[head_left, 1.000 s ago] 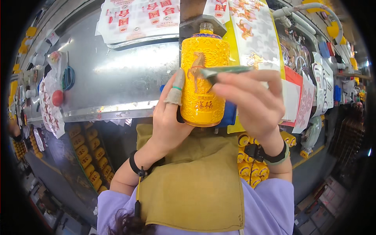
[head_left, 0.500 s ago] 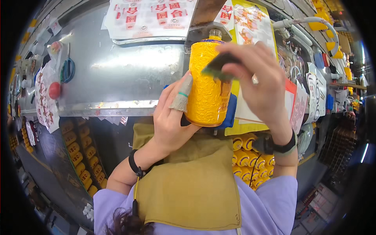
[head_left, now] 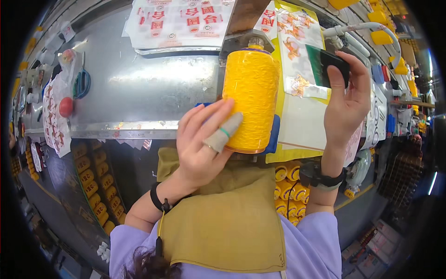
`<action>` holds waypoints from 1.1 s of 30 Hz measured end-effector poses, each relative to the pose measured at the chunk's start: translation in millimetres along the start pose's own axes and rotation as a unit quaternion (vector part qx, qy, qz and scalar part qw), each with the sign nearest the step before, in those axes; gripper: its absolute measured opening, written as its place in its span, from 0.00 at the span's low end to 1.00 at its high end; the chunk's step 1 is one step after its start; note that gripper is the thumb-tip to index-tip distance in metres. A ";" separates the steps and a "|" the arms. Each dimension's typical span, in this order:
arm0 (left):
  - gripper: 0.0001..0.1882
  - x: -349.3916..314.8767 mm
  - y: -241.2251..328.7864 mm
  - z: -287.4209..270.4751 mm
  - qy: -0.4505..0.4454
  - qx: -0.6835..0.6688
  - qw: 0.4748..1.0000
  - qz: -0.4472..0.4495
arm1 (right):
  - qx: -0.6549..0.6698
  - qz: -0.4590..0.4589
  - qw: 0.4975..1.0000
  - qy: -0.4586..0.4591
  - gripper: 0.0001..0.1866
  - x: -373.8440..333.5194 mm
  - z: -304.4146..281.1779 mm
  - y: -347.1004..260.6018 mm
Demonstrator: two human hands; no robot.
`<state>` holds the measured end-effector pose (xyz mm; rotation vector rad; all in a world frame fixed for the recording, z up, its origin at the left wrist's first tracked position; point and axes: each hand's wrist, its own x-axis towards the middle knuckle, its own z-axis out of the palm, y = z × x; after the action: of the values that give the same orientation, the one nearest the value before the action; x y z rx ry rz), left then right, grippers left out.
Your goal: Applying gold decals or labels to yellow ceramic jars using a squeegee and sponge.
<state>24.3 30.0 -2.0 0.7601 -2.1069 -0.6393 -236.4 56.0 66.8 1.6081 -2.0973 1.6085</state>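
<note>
A yellow embossed bottle (head_left: 251, 100) with a short clear neck lies in a holder, its base toward me. My left hand (head_left: 204, 135) steadies its lower left side, fingers stretched along the surface. A grey cover with a green band wraps one finger of that hand. My right hand (head_left: 348, 100), off to the right, grips a scraper (head_left: 332, 69) with a dark body and a green blade between thumb and fingers. The blade is over or against a sheet of orange figure decals (head_left: 299, 56); whether it touches I cannot tell. The bottle's underside is hidden.
Red-printed sheets (head_left: 181, 25) are stacked at the back of the metal table (head_left: 139, 88). Teal-handled scissors (head_left: 81, 83) and a red ball-shaped thing (head_left: 66, 107) are at the left. A white pipe (head_left: 357, 28) curves at the back right. Yellow bottles (head_left: 290, 193) stand below the table.
My right hand has carried the scraper from the bottle rightward to the decal sheet. The bottle has turned, so its printed panel no longer shows. My left fingers have shifted onto its surface.
</note>
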 end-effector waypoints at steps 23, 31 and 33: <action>0.47 -2.7 5.4 15.2 0.054 -0.080 0.994 -0.060 | 0.105 0.085 0.986 -0.103 0.16 -58.4 -9.3 -30.2; 0.55 -10.8 -4.1 22.4 -0.009 -0.132 0.975 -0.178 | -0.022 -0.308 0.916 -0.258 0.17 -58.4 -10.8 -48.7; 0.50 -9.2 -5.5 25.2 0.039 -0.111 0.984 -0.133 | -0.002 -0.307 0.901 -0.308 0.18 -53.4 -9.8 -60.8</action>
<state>10.2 37.2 -24.4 0.9304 -1.8391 -0.9550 -172.5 104.3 82.1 2.6714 -1.4682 0.9567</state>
